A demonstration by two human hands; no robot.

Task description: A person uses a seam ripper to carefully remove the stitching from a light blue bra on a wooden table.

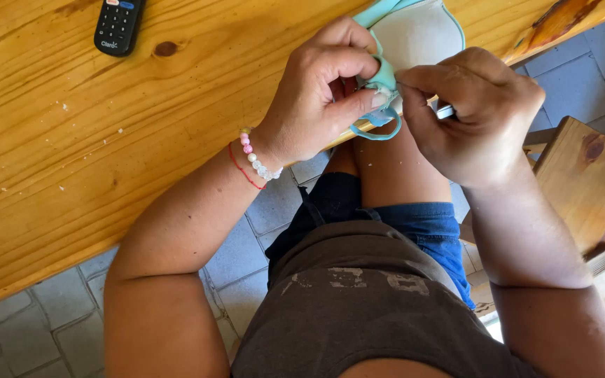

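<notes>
A pale grey cloth piece with turquoise trim (418, 31) lies on the wooden table (71, 161) near its edge. My left hand (320, 91) pinches the turquoise edge and its loop strap (379, 129) between thumb and fingers. My right hand (474, 112) is closed beside it, fingertips meeting the same spot on the trim. A small pale object (445, 111) shows in its grip, too small to identify. A bead bracelet (257, 157) and a red thread sit on my left wrist.
A black remote control (118, 24) lies at the table's far left. A wooden stool or chair (589, 182) stands to the right. Grey floor tiles (29, 329) show below the table edge. My knees, in blue shorts, are under the cloth.
</notes>
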